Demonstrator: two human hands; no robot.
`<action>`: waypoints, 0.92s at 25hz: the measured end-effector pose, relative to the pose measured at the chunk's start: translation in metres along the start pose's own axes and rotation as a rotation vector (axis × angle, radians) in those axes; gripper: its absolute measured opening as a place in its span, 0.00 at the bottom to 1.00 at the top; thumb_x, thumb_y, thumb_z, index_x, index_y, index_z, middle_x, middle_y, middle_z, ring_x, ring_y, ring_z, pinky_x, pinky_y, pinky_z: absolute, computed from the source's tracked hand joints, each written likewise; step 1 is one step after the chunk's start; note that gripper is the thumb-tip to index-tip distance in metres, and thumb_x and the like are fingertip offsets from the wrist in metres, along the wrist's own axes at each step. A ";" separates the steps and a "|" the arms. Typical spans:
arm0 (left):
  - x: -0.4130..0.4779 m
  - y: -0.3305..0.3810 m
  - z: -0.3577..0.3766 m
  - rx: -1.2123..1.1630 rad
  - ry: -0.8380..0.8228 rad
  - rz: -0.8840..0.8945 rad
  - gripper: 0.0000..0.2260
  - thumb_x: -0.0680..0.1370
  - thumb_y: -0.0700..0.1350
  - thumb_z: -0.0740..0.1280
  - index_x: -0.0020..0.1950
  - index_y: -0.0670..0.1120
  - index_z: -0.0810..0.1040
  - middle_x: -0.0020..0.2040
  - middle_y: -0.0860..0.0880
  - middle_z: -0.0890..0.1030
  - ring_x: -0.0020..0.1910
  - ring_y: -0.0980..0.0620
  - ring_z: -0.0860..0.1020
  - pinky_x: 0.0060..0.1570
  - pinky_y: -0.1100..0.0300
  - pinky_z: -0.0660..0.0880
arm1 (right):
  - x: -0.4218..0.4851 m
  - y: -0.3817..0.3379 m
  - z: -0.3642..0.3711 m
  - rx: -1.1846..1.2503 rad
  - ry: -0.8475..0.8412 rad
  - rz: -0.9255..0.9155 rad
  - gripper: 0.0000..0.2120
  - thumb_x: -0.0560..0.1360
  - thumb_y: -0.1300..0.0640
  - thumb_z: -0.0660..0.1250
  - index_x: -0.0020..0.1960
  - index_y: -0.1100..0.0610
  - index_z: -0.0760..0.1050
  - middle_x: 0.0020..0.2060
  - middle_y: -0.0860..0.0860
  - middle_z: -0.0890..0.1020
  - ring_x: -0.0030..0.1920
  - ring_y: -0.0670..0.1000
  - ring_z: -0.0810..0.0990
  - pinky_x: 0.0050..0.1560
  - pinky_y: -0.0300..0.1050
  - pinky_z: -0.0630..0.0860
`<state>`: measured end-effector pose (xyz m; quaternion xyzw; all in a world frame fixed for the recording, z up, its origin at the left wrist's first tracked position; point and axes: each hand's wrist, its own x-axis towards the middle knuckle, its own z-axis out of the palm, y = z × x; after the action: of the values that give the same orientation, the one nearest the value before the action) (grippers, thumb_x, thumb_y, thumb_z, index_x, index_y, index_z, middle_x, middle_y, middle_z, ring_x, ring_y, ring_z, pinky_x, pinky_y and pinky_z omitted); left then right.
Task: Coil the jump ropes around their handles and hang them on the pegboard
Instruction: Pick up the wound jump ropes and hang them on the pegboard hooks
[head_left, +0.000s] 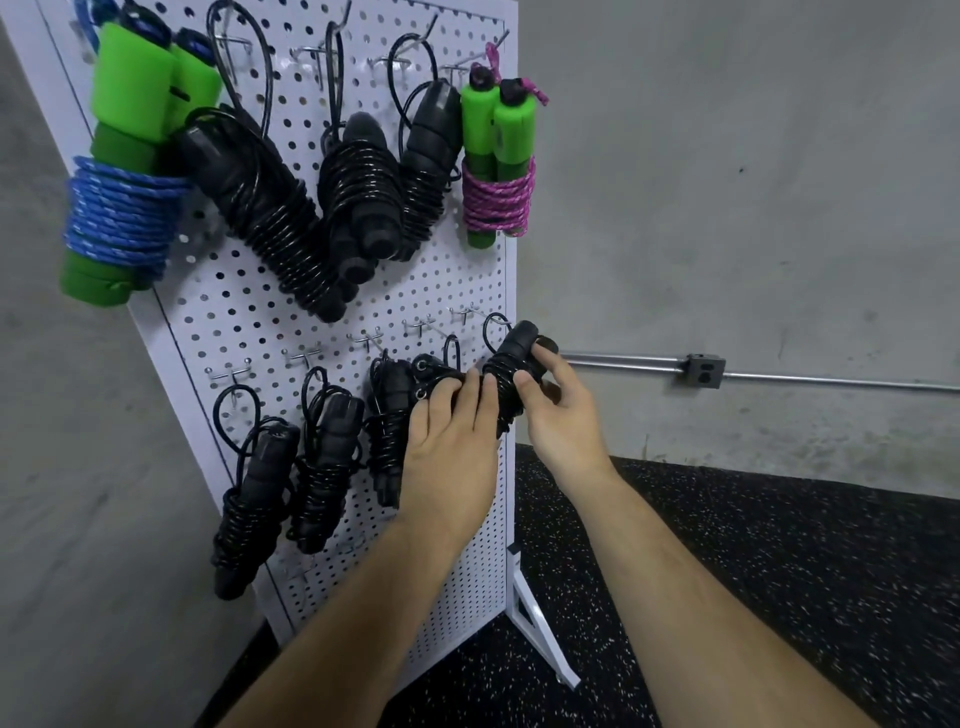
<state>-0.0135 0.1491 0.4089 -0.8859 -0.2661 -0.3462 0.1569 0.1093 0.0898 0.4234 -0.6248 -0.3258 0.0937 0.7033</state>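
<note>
Right hand (558, 415) fingers (548, 361) around coiled rope (508, 366)

A grey concrete wall (727, 182) stands at the back, with a few dark spots and stains. A thin metal pipe (831, 381) runs level along its lower part and meets a small grey outlet box (704, 370). Below the wall lies a black rubber floor (753, 545) with white speckles.

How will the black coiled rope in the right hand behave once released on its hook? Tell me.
The black coiled rope would likely hang as one stiffish bundle, since its cord is wound tightly round the handles. Its thin loop looks floppy, so it may swing. The glossy cord might slip and loosen.
</note>
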 end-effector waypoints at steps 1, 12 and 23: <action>-0.001 0.000 0.002 0.017 -0.007 -0.001 0.34 0.70 0.43 0.78 0.74 0.41 0.71 0.72 0.44 0.75 0.68 0.44 0.67 0.68 0.49 0.58 | 0.002 0.004 0.002 -0.022 0.007 -0.014 0.19 0.80 0.53 0.67 0.70 0.47 0.73 0.64 0.51 0.80 0.62 0.47 0.79 0.64 0.44 0.77; -0.019 -0.002 -0.002 -0.044 -0.109 0.046 0.28 0.81 0.45 0.63 0.80 0.43 0.62 0.79 0.47 0.66 0.78 0.46 0.60 0.78 0.50 0.42 | -0.032 0.010 -0.007 -0.435 -0.102 -0.207 0.21 0.83 0.53 0.62 0.76 0.51 0.68 0.74 0.49 0.70 0.73 0.42 0.66 0.75 0.43 0.64; -0.083 0.005 -0.025 -0.424 -0.236 0.079 0.26 0.82 0.45 0.64 0.79 0.42 0.63 0.76 0.47 0.68 0.74 0.50 0.61 0.75 0.55 0.57 | -0.108 0.017 -0.040 -1.116 -0.307 -0.507 0.23 0.80 0.54 0.63 0.74 0.57 0.68 0.73 0.58 0.68 0.68 0.62 0.72 0.60 0.58 0.76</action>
<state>-0.0750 0.1040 0.3686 -0.9430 -0.1692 -0.2819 -0.0514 0.0543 0.0025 0.3702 -0.7805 -0.5607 -0.1714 0.2171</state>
